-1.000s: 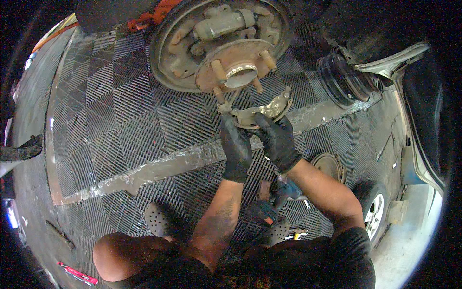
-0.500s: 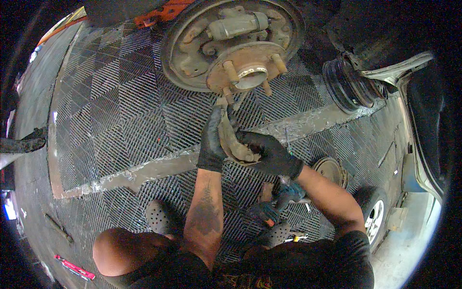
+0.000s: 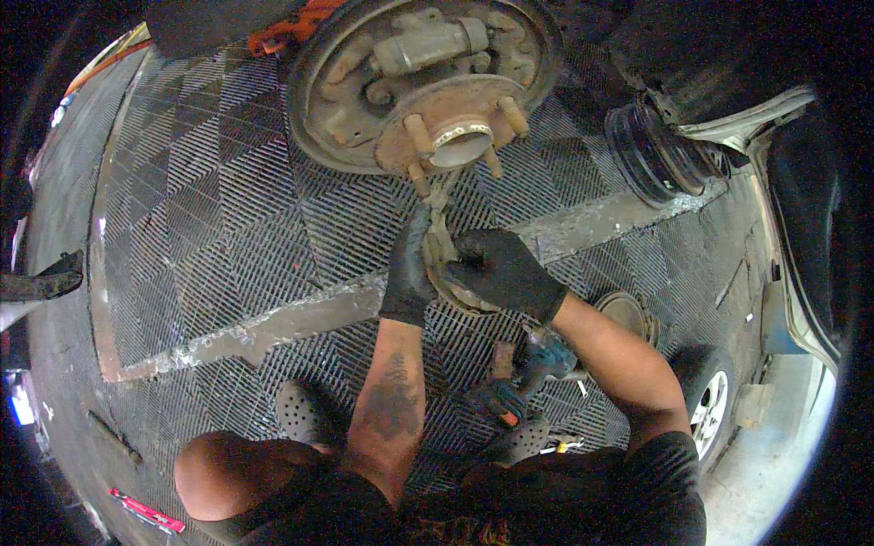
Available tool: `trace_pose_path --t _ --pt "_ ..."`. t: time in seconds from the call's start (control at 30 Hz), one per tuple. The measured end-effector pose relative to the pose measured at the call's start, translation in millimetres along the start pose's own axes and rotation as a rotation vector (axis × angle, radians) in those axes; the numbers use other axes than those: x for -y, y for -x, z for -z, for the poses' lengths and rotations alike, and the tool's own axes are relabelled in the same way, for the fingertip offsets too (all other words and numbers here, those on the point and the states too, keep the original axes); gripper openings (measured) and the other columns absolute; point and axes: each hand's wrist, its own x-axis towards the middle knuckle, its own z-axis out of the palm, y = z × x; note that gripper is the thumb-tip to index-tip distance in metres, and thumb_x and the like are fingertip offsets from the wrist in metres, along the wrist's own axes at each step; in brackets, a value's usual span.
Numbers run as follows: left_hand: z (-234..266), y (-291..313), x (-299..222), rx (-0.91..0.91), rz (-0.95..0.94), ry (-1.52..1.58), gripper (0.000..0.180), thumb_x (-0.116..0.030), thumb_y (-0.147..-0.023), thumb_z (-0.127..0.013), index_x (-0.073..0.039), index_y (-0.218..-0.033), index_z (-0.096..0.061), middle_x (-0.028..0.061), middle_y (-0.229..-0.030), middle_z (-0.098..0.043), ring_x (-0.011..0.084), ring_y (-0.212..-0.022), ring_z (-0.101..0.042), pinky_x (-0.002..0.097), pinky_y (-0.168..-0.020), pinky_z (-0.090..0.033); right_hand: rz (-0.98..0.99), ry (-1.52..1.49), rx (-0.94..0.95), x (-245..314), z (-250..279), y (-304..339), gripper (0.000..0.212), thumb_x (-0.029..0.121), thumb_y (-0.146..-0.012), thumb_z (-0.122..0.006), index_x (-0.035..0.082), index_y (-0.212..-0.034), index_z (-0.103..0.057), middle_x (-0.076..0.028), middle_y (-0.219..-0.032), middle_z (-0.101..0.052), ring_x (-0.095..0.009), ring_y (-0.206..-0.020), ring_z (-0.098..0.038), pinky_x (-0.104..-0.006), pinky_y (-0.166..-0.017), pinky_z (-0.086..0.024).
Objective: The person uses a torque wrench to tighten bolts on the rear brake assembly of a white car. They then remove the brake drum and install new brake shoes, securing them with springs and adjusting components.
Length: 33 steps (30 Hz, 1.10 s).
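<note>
The curved metal brake shoe [image 3: 440,244] sits just below the wheel hub [image 3: 475,94], between the gloved left hand [image 3: 410,271] and right hand [image 3: 508,271]; both grips look clamped on it, though partly hidden; it is probably stiff and fairly weighty for its size, hardly fragile, perhaps slick with grime; the edges of its curve, away from the hub, seem the surest hold.
</note>
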Motion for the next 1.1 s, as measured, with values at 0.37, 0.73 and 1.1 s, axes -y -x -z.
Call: trace_pose_path --t 0.37,0.73,1.1 --pt "27 19 -2 0.012 0.068 0.126 0.036 -0.019 -0.102 -0.061 -0.007 -0.135 -0.06 0.0067 -0.121 -0.068 0.0207 -0.111 -0.066 0.0351 -0.096 -0.055 0.007 -0.152 -0.081 -12 -14 -7 0.024 0.02 -0.086 -0.081 0.001 -0.09 -0.066 -0.007 -0.072 -0.064 -0.013 -0.062 -0.057 -0.0339 -0.06 -0.049" --pt "31 28 -22 -0.077 0.051 -0.072 0.042 -0.004 -0.097 -0.066 -0.005 -0.138 -0.06 0.0065 -0.126 -0.068 0.0183 -0.111 -0.067 0.0339 -0.093 -0.056 0.088 0.007 0.22 -7 -3 -17 0.026 0.017 -0.087 -0.081 0.001 -0.106 -0.072 -0.011 -0.088 -0.074 -0.013 -0.077 -0.067 -0.0318 -0.072 -0.056" --pt "38 28 -33 -0.09 0.093 -0.076 0.041 -0.003 -0.092 -0.071 -0.003 -0.132 -0.064 0.0074 -0.117 -0.071 0.0179 -0.1 -0.07 0.0325 -0.086 -0.057 -0.081 -0.276 0.044 -12 40 -38 0.024 0.016 -0.095 -0.071 0.004 -0.115 -0.072 -0.009 -0.105 -0.075 -0.019 -0.092 -0.07 -0.0359 -0.085 -0.057"
